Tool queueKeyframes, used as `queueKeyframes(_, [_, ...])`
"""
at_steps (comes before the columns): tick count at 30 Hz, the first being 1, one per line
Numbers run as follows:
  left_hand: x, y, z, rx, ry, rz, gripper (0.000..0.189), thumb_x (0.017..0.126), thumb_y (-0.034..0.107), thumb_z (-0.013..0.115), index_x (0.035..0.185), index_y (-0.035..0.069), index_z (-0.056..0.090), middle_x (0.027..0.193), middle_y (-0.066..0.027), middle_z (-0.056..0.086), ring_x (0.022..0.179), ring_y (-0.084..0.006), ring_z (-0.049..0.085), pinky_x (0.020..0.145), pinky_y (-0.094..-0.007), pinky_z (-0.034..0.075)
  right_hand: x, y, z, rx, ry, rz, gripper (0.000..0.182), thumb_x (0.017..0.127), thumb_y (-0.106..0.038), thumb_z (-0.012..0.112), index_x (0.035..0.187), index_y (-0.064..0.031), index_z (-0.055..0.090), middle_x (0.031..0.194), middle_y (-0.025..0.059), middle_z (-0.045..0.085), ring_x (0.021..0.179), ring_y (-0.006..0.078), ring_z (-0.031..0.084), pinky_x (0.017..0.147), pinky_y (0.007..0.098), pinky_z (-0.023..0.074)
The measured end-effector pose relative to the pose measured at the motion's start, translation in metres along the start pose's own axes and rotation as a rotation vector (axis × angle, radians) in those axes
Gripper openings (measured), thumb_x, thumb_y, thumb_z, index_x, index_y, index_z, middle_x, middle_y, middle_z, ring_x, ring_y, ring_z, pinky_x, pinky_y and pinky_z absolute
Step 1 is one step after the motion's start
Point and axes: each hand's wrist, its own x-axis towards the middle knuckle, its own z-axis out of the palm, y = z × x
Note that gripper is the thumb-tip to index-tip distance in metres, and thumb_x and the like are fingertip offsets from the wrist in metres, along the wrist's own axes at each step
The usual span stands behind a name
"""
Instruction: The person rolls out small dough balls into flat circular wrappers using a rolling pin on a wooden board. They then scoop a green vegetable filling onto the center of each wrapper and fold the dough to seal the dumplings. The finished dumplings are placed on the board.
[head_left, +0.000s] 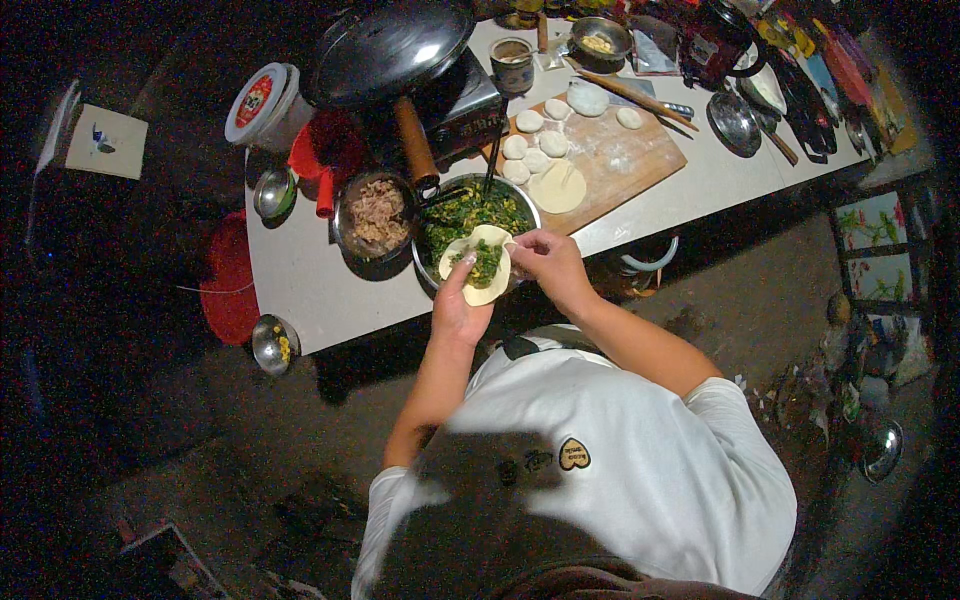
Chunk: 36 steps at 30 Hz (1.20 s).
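A round dough wrapper (499, 289) with chopped greens and yellow bits (484, 266) on it lies in my left hand (461, 307), the thumb pressing on the filling. My right hand (551, 266) pinches the wrapper's right edge between thumb and fingers. Both hands are over the near rim of a metal bowl of green and yellow filling (465, 206), where dark chopsticks (493, 161) stand. To the right, a floured wooden board (637, 161) carries a flat rolled wrapper (559, 187), several small dough rounds (530, 121) and a larger pale round piece (587, 99).
A pan of minced filling (379, 214) adjoins the bowl's left side. Behind are a stove (465, 112) and a large lidded wok (397, 52) with a wooden handle (415, 142). A knife (660, 105) and rolling pin (630, 94) lie across the board's back. A ladle (735, 124) is farther right.
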Motion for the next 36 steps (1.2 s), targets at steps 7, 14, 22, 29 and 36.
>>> queueKeyframes(7, [0.003,-0.002,-0.004,0.059,0.016,0.015,0.039,0.078,0.002,0.055,0.116,0.007,0.046,0.112,-0.0108,0.055,0.104,-0.0251,0.054,0.09,-0.0382,0.045,-0.002,-0.004,-0.003,-0.115,-0.02,-0.111,0.018,0.08,-0.017,0.062,0.081,0.0008,0.062,0.064,0.0037,0.06,0.054,0.01,0.054,0.051,0.0245,0.0448])
queueKeyframes(14, [0.0,-0.001,-0.001,0.11,0.002,0.016,0.038,0.078,0.001,0.056,0.115,0.007,0.047,0.108,-0.0097,0.056,0.101,-0.0233,0.055,0.088,-0.036,0.046,0.001,0.008,-0.006,-0.249,-0.011,-0.376,0.015,0.079,-0.015,0.063,0.081,-0.0002,0.061,0.068,0.0039,0.06,0.063,0.0099,0.057,0.056,0.025,0.0461])
queueKeyframes(22, [0.0,-0.005,-0.001,0.176,-0.008,0.02,0.038,0.078,0.0,0.054,0.114,0.005,0.047,0.106,-0.0101,0.057,0.097,-0.023,0.057,0.086,-0.0356,0.047,-0.005,-0.008,-0.007,0.053,-0.076,0.015,0.019,0.079,-0.011,0.063,0.092,0.0013,0.058,0.08,0.0042,0.06,0.069,0.0089,0.057,0.061,0.0225,0.0482])
queueKeyframes(29, [-0.003,-0.006,-0.003,0.128,-0.042,0.001,0.035,0.079,0.002,0.054,0.113,0.006,0.046,0.105,-0.0114,0.057,0.095,-0.0241,0.058,0.083,-0.0364,0.049,-0.006,-0.008,-0.01,0.248,-0.141,0.202,0.027,0.078,-0.014,0.065,0.099,0.0023,0.057,0.083,0.0064,0.061,0.072,0.0119,0.059,0.064,0.0243,0.0497])
queueKeyframes(36, [0.004,-0.007,-0.012,0.147,0.051,-0.054,0.031,0.079,0.007,0.056,0.109,0.009,0.049,0.1,-0.0093,0.059,0.09,-0.0233,0.059,0.078,-0.0352,0.05,-0.012,-0.002,-0.01,-0.355,-0.047,-0.339,0.021,0.078,-0.016,0.065,0.092,0.0,0.062,0.074,0.006,0.062,0.065,0.011,0.058,0.057,0.0247,0.0472])
